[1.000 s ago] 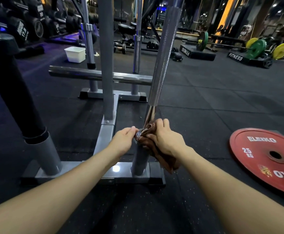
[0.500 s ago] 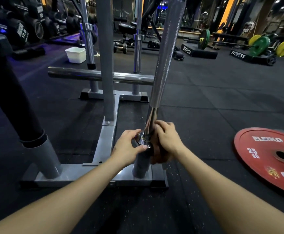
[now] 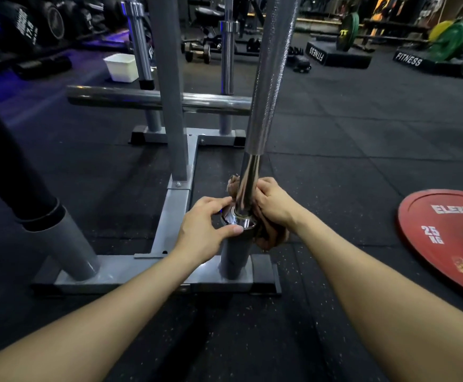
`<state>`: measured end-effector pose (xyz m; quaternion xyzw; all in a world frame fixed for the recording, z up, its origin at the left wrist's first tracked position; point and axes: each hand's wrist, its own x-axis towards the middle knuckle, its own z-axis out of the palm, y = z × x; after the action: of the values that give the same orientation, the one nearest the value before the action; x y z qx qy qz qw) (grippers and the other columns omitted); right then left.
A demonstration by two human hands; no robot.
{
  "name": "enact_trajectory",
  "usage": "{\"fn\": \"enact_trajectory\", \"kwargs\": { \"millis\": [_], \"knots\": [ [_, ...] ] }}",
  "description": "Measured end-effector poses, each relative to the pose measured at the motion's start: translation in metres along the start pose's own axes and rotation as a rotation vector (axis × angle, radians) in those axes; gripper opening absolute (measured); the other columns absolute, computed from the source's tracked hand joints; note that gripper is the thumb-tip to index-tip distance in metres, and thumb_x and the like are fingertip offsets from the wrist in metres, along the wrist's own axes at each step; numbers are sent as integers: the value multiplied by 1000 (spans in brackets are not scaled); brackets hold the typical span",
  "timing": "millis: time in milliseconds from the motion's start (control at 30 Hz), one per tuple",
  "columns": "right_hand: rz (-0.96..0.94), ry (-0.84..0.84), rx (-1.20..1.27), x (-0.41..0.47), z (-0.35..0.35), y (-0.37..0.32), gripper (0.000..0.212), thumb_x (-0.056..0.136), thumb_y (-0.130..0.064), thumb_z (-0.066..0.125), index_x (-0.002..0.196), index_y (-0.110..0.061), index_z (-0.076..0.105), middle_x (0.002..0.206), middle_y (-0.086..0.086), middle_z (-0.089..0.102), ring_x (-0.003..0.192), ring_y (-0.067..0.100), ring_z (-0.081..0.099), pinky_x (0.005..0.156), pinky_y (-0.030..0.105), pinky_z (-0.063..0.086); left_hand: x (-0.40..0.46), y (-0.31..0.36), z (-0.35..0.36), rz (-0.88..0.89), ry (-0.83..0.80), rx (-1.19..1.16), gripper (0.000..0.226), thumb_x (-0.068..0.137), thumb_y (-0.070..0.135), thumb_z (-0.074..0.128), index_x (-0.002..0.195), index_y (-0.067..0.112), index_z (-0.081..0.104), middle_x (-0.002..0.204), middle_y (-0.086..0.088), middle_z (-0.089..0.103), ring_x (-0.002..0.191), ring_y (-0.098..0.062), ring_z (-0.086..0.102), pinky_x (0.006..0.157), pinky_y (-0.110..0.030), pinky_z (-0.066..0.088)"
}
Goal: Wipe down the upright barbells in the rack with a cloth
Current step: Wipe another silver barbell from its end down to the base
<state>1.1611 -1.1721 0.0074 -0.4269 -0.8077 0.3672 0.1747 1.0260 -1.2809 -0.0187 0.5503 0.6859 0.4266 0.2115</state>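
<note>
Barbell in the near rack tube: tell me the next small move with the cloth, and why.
Probably slide the cloth upward. The right hand holds it at the barbell's base, the left hand grips the collar, and the shaft above is uncovered.
</note>
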Motion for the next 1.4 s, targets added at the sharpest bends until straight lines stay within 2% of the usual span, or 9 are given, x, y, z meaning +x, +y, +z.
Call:
{"fn": "enact_trajectory", "kwargs": {
  "millis": [100,233,400,533,733,833,967,1167,1400],
  "knots": [
    [-26,17,-46,-7,1,-2,33,103,-25,36,128,-22,57,120,1,38,115,16,46,97,13,26,1,1,-1,-7,-12,13,62,74,23,79,131,24,55,119,10,53,111,-7,51,100,-26,40],
    [-21,78,-155,-34,-1,1,34,101,-34,39,132,-30,53,113,-5,38,104,18,52,98,38,42,1,1,-2,-18,-8,2,62,73,20,80,130,22,56,118,8,55,109,-8,53,97,-21,38],
    [-4,110,-338,-57,-7,-3,34,100,-39,39,131,-36,53,111,-5,41,97,24,56,85,39,47,4,3,-3,-49,-23,-5,66,68,22,84,129,19,57,117,5,57,110,-11,55,101,-26,41],
    [13,154,-415,-50,-5,-5,32,100,-41,37,126,-40,55,109,-4,41,92,24,57,76,35,45,5,2,-3,-35,-28,34,67,68,25,83,130,19,56,118,7,57,105,-6,53,94,-18,38],
    [28,107,-415,-10,2,-11,19,98,-28,38,88,-34,53,109,-4,40,95,28,57,73,37,42,5,3,-3,-46,-44,42,68,71,25,82,132,19,54,121,6,55,111,-11,52,95,-20,38],
    [8,125,-377,-22,2,-6,24,99,-33,38,106,-37,60,106,-4,40,90,26,57,75,37,44,5,3,-4,-54,-54,41,68,71,24,82,132,18,54,121,6,54,112,-10,52,93,-18,37],
    [31,117,-444,-47,-2,-4,32,100,-41,37,127,-42,54,105,-5,38,94,26,58,77,34,43,5,3,-5,-70,-60,43,69,69,25,83,132,17,55,119,6,55,112,-11,53,96,-19,38],
    [40,142,-561,-71,-3,-7,32,100,-43,36,126,-43,54,107,-2,42,91,29,59,78,38,49,5,4,-2,-72,-54,40,69,70,26,83,133,17,55,118,8,54,111,-11,53,96,-21,38],
    [106,173,-566,-27,0,-11,31,101,-42,32,121,-41,56,102,-2,38,96,34,58,75,38,47,6,2,-2,-61,-59,74,68,72,26,81,133,17,54,118,8,53,111,-10,51,94,-19,36]
  ]
}}
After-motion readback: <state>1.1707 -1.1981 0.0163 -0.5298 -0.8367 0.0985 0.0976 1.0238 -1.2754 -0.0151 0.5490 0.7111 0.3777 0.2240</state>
